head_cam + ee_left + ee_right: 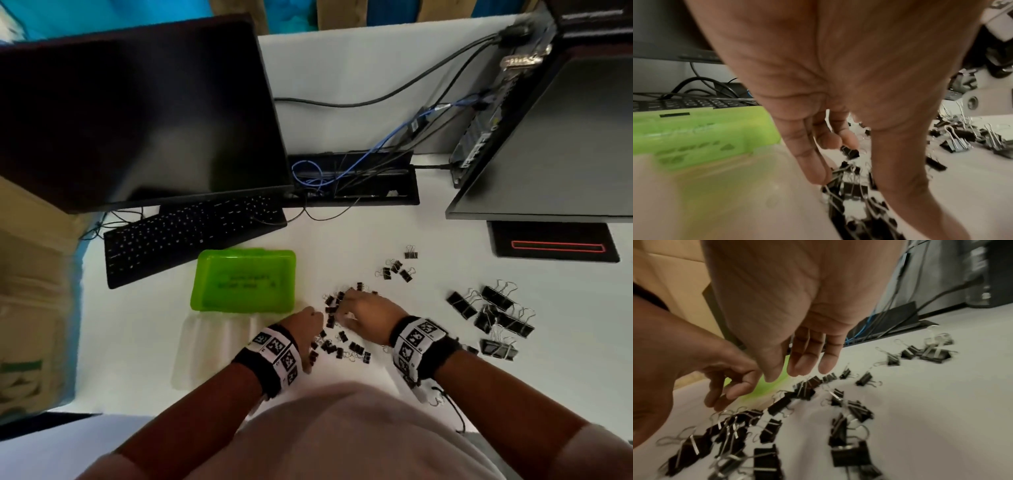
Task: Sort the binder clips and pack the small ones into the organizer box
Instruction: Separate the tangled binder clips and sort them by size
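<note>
Centre of the head view: left hand (306, 325) and right hand (366, 310), fingers spread and relaxed, hover over scattered small clips (337, 344). Green box (244, 280) lies left; large clips (493, 315) at right.

An office workstation: a white worktop (342, 68) carries two dark flat computer monitors (137, 113) (561, 147), a black keyboard (185, 236), a recessed black cable tray (352, 180) with blue and black cables (394, 137), and heaps of black metal binder clips (493, 315).

black wristbands (424, 346) with checkered white markers; pale shirt (342, 435).
</note>
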The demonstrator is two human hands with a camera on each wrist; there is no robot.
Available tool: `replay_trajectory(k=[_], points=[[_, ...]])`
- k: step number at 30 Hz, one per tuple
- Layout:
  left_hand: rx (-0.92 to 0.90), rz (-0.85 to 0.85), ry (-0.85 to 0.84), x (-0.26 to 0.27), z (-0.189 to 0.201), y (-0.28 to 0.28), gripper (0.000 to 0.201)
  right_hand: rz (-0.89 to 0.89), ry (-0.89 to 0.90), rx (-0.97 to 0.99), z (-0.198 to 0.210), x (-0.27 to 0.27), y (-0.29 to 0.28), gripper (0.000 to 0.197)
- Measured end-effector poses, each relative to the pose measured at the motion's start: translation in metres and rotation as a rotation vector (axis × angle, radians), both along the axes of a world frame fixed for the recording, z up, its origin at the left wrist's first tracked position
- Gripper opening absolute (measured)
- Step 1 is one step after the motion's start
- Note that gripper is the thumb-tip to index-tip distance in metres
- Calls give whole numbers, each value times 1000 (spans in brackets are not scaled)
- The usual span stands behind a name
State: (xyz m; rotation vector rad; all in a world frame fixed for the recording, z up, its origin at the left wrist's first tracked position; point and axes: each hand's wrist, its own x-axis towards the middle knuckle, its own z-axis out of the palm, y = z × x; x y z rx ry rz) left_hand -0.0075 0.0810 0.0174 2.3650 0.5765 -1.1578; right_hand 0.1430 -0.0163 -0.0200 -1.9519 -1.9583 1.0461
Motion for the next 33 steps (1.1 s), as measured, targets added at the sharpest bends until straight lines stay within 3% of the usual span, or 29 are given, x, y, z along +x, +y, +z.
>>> replay_trajectory(k=[3,7,13,19,22,26,33], points=[[23,-19,12,-9,-3,-4,55,117,-99,34,0,-13,8,20],[43,108,-91,-20,-10,-7,20,150,-214,4,-8,-23,10,28],[-16,368,-339,-41,-20,2,26,144,-168,-62,-6,-19,5,21],[-42,543,-514,-61,-13,5,25,-49,53,116,9,-21,6,23],[-45,453,-398,-67,-10,-4,34,-68,-33,135,8,-27,10,32],[27,330,-281,-70,-19,-23,41,-106,50,-25,12,-35,18,37],[136,144,-218,-69,-25,-43,26,132,-58,-38,7,-61,35,43]])
